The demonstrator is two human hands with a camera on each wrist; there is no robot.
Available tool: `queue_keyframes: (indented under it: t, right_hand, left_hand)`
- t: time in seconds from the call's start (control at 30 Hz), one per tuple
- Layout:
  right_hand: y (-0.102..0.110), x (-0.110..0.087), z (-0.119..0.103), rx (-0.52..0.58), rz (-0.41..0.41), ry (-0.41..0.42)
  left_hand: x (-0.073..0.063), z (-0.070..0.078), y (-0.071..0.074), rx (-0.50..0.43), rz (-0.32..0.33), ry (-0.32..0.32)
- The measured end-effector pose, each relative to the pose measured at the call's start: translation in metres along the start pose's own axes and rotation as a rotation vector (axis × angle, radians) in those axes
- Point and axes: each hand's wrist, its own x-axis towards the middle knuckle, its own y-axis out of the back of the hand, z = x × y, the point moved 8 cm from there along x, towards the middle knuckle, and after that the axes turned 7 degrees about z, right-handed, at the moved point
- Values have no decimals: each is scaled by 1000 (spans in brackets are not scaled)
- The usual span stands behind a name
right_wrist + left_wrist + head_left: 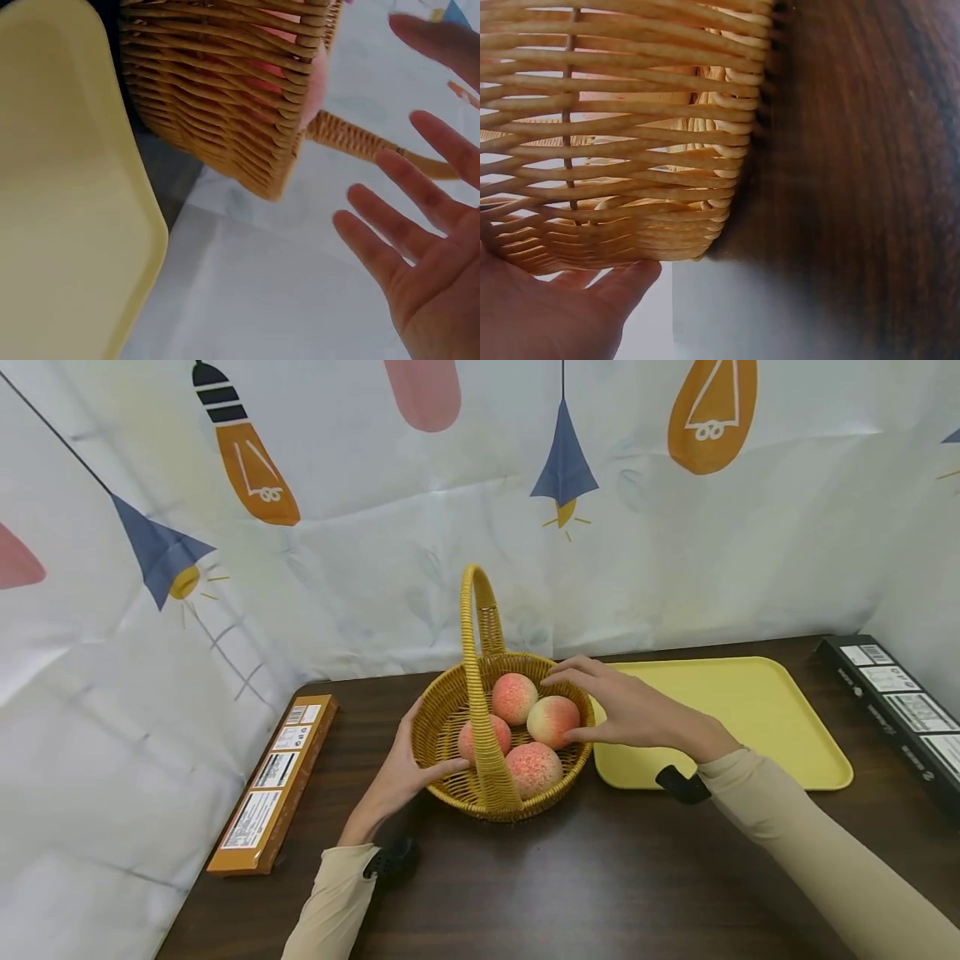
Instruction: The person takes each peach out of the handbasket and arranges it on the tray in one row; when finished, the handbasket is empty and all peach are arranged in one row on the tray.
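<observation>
A yellow woven basket (438,720) with a tall arched handle (469,635) stands on the dark table and holds several peaches (534,770). My left hand (395,779) grips its left side, the thumb lying over the rim; in the left wrist view, that hand (562,307) is against the wicker wall. Over the right rim hovers my right hand (626,706), its fingertips close to a pale-red peach (553,720). The right wrist view shows the right hand (442,262) with fingers spread and nothing held.
Right of the basket lies a yellow tray (787,735), partly under my right forearm. An orange box (273,785) is along the table's left side, a black box (892,702) along its right. A printed white cloth (360,568) hangs behind.
</observation>
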Motion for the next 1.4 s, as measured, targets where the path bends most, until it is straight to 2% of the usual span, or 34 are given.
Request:
queue_keyframes:
  t: [0.13, 0.33, 0.47, 0.63, 0.87, 1.03, 1.23, 1.4]
  right_hand:
    - [-17, 11, 6, 34, -104, -13]
    - [-35, 20, 12, 40, -201, 2]
    - [-44, 25, 14, 30, -238, 27]
    - [-48, 28, 17, 39, -244, 49]
    - [-54, 29, 15, 69, -219, 68]
    - [-51, 30, 19, 112, -156, 68]
    - [-23, 28, 24, 225, -26, 9]
    - [5, 21, 30, 336, 32, -55]
  left_hand:
    - [0, -1, -1, -9, -10, 16]
    - [0, 3, -1, -30, -15, 5]
    - [-1, 3, 0, -27, -11, 5]
    - [0, 3, 1, -14, -4, 1]
    - [0, 1, 0, -18, 0, 11]
    - [-1, -1, -2, -23, -3, 20]
    - [0, -1, -2, -33, -4, 8]
    - [1, 0, 1, -28, 4, 0]
